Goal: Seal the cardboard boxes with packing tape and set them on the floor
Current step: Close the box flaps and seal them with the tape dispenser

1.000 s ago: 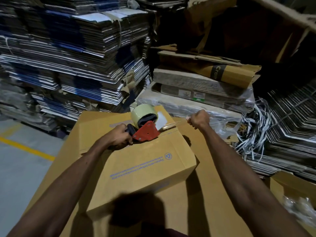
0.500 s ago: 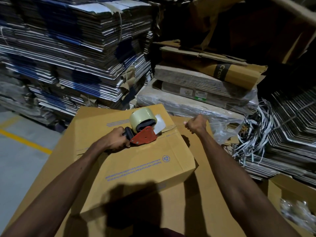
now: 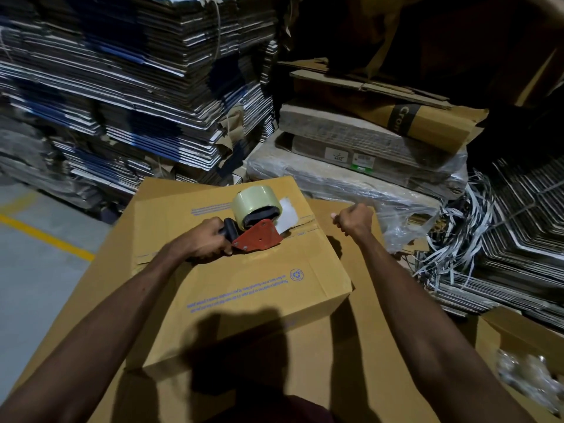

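Observation:
A brown cardboard box (image 3: 262, 288) with blue print lies on a larger flat cardboard sheet (image 3: 360, 355). On its top seam sits a red tape dispenser (image 3: 259, 236) carrying a pale roll of packing tape (image 3: 254, 203). My left hand (image 3: 204, 239) grips the dispenser's black handle. At the box's right edge, my right hand (image 3: 354, 221) is curled in a fist and pinches the free end of the tape, which stretches from the dispenser along the seam.
Tall stacks of flattened cartons (image 3: 137, 96) fill the left and back. Plastic-wrapped bundles (image 3: 360, 166) lie behind the box. Loose strapping (image 3: 457, 245) and more flat stock sit at the right. An open box (image 3: 525, 355) is at lower right. Grey floor with a yellow line (image 3: 45, 236) lies left.
My left hand has drawn the dispenser a little leftward along the seam, away from my right hand, so the tape span is longer. My right hand stays at the box's right edge.

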Tool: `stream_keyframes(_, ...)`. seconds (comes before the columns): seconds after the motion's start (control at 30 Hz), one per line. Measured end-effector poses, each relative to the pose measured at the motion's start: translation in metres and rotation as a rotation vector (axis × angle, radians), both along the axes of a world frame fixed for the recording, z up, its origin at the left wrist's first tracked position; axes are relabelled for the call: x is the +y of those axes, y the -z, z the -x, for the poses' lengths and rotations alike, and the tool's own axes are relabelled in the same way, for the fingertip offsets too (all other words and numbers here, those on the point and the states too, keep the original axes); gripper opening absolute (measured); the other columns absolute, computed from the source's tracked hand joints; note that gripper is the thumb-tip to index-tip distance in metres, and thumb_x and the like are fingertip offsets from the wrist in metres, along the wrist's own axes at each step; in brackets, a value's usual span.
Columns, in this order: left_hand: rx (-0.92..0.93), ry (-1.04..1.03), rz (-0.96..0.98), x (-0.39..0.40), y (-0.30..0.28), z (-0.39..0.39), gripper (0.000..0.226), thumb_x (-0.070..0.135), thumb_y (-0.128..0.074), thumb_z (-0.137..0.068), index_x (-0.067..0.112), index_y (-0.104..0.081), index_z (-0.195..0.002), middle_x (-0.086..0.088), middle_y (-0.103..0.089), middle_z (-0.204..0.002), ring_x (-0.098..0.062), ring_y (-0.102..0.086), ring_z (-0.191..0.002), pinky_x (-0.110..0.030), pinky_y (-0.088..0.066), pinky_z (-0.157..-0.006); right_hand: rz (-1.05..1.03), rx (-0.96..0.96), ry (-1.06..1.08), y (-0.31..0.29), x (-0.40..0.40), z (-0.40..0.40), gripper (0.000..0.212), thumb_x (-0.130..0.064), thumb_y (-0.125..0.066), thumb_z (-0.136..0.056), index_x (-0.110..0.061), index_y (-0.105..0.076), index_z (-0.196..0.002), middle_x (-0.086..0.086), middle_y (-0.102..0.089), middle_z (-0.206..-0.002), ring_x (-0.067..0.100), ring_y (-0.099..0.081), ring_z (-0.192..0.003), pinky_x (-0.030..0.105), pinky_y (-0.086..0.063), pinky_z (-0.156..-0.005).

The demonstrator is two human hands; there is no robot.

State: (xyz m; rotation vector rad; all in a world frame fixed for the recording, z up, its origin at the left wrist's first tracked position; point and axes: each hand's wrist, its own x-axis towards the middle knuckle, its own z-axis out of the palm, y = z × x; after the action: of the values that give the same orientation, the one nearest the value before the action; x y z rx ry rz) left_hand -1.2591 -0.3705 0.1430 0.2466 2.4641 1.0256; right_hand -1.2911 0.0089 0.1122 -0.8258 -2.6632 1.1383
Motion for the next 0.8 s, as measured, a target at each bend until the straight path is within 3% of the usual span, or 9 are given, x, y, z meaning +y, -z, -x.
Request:
stream_keyframes(0.3, -0.008, 0.009, -0.008, 0.002, -0.003, -0.003, 0.014, 0.007, -0.075, -0.081, 0.008, -0.062, -0.084, 0.002, -0.06, -0.059, -0.009, -0.049, -0.043, -0.027, -0.038, -0.048, 0.069, 0.012, 0.088, 0.01, -0.012, -0.003, 0.018, -0.016, -0.081, -0.09, -0.003, -0.079, -0.078, 0.01, -0.072, -0.069, 0.025, -0.071, -0.065, 0.039, -0.063, -0.062)
stream_keyframes(0.47, -0.007, -0.007, 0.02, 0.001, 0.0, -0.002, 0.018, 0.01, -0.078, -0.081, 0.004, -0.064, -0.09, -0.003, -0.062, -0.066, -0.013, -0.052, -0.048, -0.028, -0.039, -0.05, 0.174, -0.067, 0.166, 0.024, -0.016, -0.007, 0.018, -0.021, -0.084, -0.086, -0.006, -0.08, -0.078, 0.009, -0.074, -0.074, 0.027, -0.073, -0.07, 0.044, -0.065, -0.066)
stream_keyframes(0.53, 0.0, -0.002, 0.033, 0.002, 0.001, -0.002, 0.02, 0.011, -0.079, -0.08, 0.003, -0.064, -0.09, -0.005, -0.063, -0.068, -0.016, -0.054, -0.052, -0.03, -0.041, -0.052, 0.244, -0.12, 0.214, 0.035, -0.02, -0.009, 0.019, -0.022, -0.087, -0.079, -0.004, -0.081, -0.083, 0.011, -0.075, -0.084, 0.031, -0.073, -0.074, 0.045, -0.063, -0.065)
stream_keyframes(0.67, 0.037, -0.013, 0.062, 0.005, 0.0, -0.004, 0.019, 0.011, -0.08, -0.079, 0.009, -0.062, -0.085, -0.004, -0.064, -0.07, -0.018, -0.057, -0.058, -0.03, -0.042, -0.055, 0.378, -0.229, 0.215, 0.044, -0.031, -0.016, 0.027, -0.024, -0.073, -0.086, -0.002, -0.071, -0.101, 0.012, -0.069, -0.107, 0.032, -0.066, -0.087, 0.034, -0.05, -0.06)
stream_keyframes(0.73, 0.039, -0.023, 0.068, 0.004, -0.001, -0.005, 0.02, 0.011, -0.08, -0.079, 0.01, -0.061, -0.084, -0.004, -0.064, -0.07, -0.018, -0.056, -0.058, -0.03, -0.043, -0.054, 0.35, -0.306, 0.135, 0.048, -0.03, -0.018, 0.037, -0.032, -0.075, -0.082, -0.013, -0.077, -0.114, 0.006, -0.074, -0.115, 0.029, -0.071, -0.097, 0.034, -0.061, -0.072)
stream_keyframes(0.8, 0.028, -0.026, 0.071, 0.002, 0.001, -0.005, 0.022, 0.013, -0.081, -0.078, 0.01, -0.06, -0.084, -0.003, -0.063, -0.068, -0.016, -0.056, -0.054, -0.03, -0.042, -0.052, 0.315, -0.264, 0.095, 0.052, -0.026, -0.021, 0.04, -0.03, -0.08, -0.084, -0.022, -0.077, -0.123, 0.006, -0.072, -0.127, 0.03, -0.069, -0.113, 0.033, -0.056, -0.094)
